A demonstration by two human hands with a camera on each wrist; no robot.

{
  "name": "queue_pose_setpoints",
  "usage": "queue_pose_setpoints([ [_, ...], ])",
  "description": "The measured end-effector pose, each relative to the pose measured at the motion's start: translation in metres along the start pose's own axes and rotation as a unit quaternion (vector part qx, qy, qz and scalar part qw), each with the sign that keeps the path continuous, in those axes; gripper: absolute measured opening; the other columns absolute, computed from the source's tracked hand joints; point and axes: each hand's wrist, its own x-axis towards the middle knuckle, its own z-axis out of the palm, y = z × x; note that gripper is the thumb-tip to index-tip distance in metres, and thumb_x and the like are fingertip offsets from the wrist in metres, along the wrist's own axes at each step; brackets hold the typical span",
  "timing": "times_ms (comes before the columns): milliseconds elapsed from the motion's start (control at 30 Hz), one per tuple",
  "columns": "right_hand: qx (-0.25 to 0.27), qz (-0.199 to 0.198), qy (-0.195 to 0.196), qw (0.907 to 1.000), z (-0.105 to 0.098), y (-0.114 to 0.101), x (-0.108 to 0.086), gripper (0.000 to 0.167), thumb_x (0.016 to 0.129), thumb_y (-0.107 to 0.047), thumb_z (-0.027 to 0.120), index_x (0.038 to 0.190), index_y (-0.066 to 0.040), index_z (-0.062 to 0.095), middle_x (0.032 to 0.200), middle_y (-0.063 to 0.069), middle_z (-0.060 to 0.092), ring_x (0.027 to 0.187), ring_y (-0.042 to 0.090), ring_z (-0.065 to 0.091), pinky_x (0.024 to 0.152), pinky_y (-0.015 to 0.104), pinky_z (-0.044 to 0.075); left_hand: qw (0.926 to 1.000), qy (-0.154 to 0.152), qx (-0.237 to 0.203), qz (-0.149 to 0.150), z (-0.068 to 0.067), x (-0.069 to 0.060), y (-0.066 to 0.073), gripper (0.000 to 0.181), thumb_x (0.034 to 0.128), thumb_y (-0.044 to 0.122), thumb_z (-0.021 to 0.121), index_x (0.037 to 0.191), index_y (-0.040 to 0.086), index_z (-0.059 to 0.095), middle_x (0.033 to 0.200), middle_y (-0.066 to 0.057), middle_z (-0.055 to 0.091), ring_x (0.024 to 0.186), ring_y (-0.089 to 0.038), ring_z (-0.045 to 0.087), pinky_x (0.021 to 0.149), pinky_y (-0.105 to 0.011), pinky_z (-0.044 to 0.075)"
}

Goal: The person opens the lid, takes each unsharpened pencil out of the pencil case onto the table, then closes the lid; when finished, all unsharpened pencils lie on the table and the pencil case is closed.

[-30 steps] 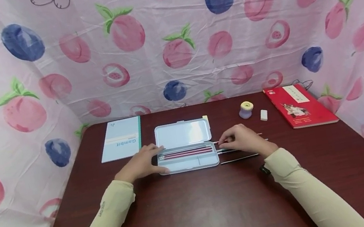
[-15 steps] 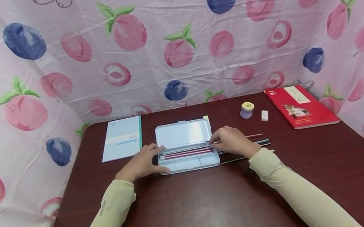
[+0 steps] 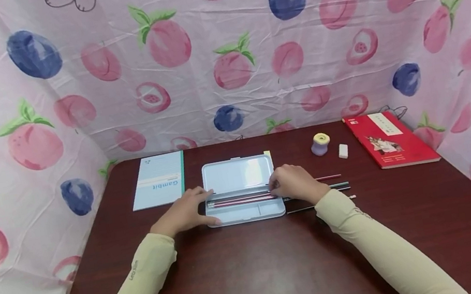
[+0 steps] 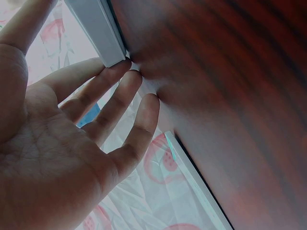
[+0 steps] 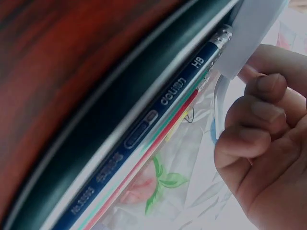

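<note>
Left hand [image 3: 185, 211]: fingers extended, touching pencil case [image 3: 233, 214]
Right hand [image 3: 294, 181]: fingers curled, grip hidden, cannot tell
Stowed: several inside pencils [image 3: 240, 202]
Outstanding, apparently: loose pencils [image 3: 340, 184] on the right

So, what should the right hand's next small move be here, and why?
Probably ease the right hand slightly down, to settle anything it pinches inside the open case. Its fingertips are at the case's right end, by the pencils already lying inside; whether they pinch one is hidden. The left hand touches the left end, so it could brace the case.
</note>
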Motion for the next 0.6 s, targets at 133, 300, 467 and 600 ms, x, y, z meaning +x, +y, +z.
queue_pose_setpoints([
  [133,0.008,0.007,-0.017,0.9998,-0.0003,-0.0014,0.0009,0.004,0.090,-0.019,0.086,0.091,-0.015,0.085,0.088,-0.001,0.079,0.079,0.013,0.065,0.074,0.035,0.059,1.0000,-0.001,0.003,0.004,-0.0005,0.0000,0.0005,0.100,0.0835,0.058,0.087,0.163,0.014,0.046,0.156,-0.016,0.053,0.137,-0.033,0.050,0.119,-0.058,0.045],
  [300,0.014,0.011,-0.021,0.9996,0.0003,-0.0023,0.0016,0.005,0.090,-0.018,0.086,0.086,-0.016,0.082,0.082,-0.001,0.075,0.076,0.012,0.063,0.071,0.033,0.056,1.0000,0.000,0.003,0.005,-0.0005,-0.0004,0.0007,0.099,0.0836,0.058,0.087,0.163,0.013,0.046,0.157,-0.017,0.052,0.138,-0.033,0.050,0.119,-0.058,0.045],
  [467,0.013,0.012,-0.025,0.9995,0.0006,-0.0028,0.0022,0.006,0.090,-0.018,0.086,0.086,-0.016,0.081,0.082,-0.001,0.074,0.074,0.012,0.062,0.069,0.031,0.055,1.0000,-0.003,0.000,0.003,-0.0004,-0.0006,0.0010,0.100,0.0836,0.058,0.087,0.163,0.013,0.046,0.157,-0.017,0.051,0.139,-0.034,0.049,0.120,-0.059,0.044],
  [600,0.005,0.011,-0.024,0.9996,-0.0002,-0.0035,0.0023,0.006,0.090,-0.018,0.086,0.087,-0.016,0.081,0.081,-0.001,0.074,0.073,0.012,0.062,0.069,0.031,0.056,1.0000,-0.002,0.002,0.002,-0.0004,-0.0001,0.0011,0.099,0.0835,0.057,0.087,0.163,0.014,0.046,0.157,-0.016,0.051,0.139,-0.034,0.049,0.120,-0.059,0.044],
])
